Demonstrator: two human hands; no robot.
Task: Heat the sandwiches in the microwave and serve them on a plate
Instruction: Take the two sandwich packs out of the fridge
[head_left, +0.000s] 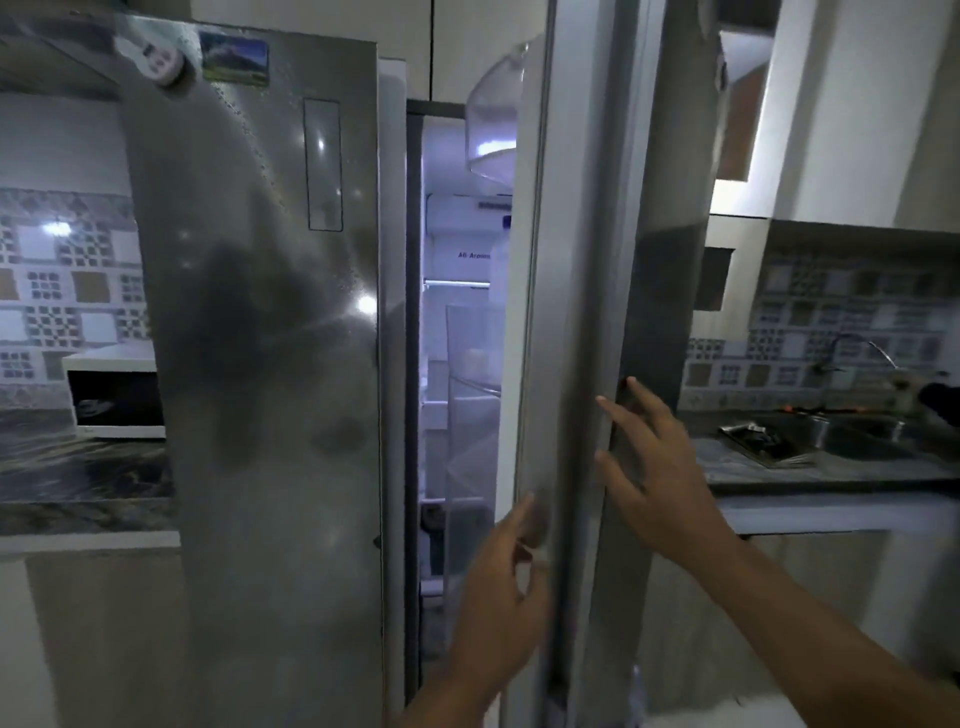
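Observation:
A steel side-by-side fridge fills the view. Its left door (260, 364) is closed and its right door (582, 312) stands partly ajar, showing lit white shelves (457, 364) inside. My left hand (498, 608) is at the inner edge of the right door, fingers curled on it. My right hand (654, 467) lies with fingers spread against the outer face of that door. A white microwave (117, 389) stands on the dark counter at the left. No sandwiches or plate are in view.
A dark marble counter (78, 478) runs left of the fridge. At the right, a counter holds a steel sink (862, 441) with a tap (852, 348) and a metal tray (763, 441). Patterned wall tiles and upper cabinets surround.

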